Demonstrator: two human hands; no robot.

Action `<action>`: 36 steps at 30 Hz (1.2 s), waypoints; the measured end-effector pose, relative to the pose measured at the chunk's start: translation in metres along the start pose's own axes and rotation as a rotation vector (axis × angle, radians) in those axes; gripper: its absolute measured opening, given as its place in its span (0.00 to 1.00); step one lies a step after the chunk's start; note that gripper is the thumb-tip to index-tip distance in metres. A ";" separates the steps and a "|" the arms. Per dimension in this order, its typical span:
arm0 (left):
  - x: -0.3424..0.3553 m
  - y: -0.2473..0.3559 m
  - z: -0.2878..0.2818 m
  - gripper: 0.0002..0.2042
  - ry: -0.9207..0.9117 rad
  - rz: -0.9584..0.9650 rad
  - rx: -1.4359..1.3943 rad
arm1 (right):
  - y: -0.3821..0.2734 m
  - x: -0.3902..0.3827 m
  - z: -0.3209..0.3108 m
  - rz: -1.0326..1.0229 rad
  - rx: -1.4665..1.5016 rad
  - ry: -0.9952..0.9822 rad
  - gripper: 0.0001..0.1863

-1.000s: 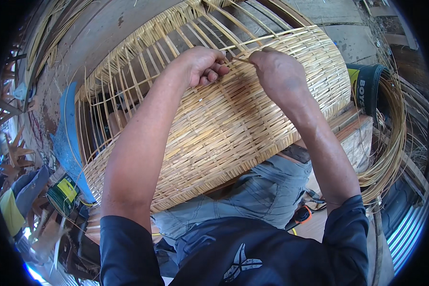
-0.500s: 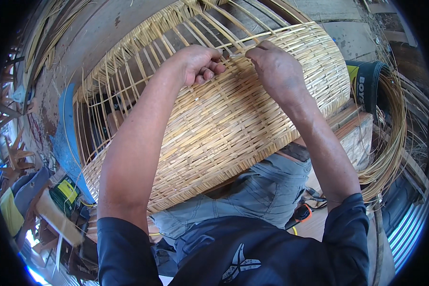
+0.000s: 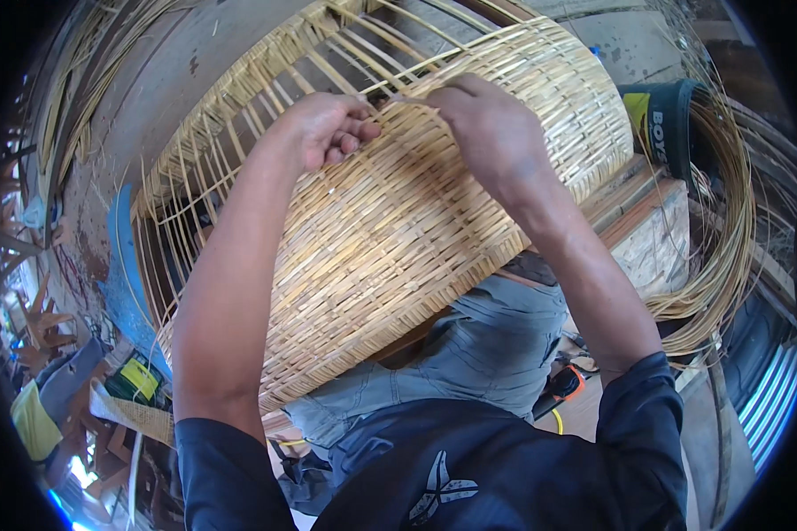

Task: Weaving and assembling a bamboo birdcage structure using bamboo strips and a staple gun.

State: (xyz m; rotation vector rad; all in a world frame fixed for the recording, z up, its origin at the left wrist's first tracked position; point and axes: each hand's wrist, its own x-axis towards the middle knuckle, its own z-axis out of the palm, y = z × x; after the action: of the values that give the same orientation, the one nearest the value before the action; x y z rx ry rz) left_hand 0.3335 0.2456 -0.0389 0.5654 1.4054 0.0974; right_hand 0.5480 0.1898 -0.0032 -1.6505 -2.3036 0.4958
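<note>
A large curved basketwork piece of pale cane lies across my lap, densely woven on the near part, with open bare ribs toward the back. My left hand is at the upper edge of the weave, fingers curled, thumb and forefinger closed near a thin cane strip. My right hand pinches that strip just to the right, its back turned up and most fingertips hidden.
A coil of cane hangs out of a dark green bucket at right, beside stacked boards. At left are a blue curved sheet, loose cane strips, another green container and assorted scraps. An orange-black tool lies below.
Both hands and the basketwork appear shifted left in the view, along with part of the surroundings. Both hands remain closed at the weave's upper edge.
</note>
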 end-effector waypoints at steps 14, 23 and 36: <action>-0.072 -0.065 0.274 0.23 -0.259 1.025 0.726 | 0.102 -0.312 -0.122 1.140 0.120 0.081 0.11; 0.003 -0.111 0.392 0.44 -0.194 1.116 0.983 | 0.128 -0.339 -0.078 1.021 0.000 -0.014 0.15; 0.030 -0.117 0.396 0.31 -0.478 0.990 0.827 | 0.134 -0.325 -0.083 0.992 -0.026 -0.135 0.11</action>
State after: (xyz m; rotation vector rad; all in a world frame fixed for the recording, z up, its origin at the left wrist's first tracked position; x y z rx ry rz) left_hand 0.6830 0.0314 -0.0941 1.8108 0.5416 0.1540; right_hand 0.8000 -0.0688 0.0111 -2.7661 -1.3924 0.7637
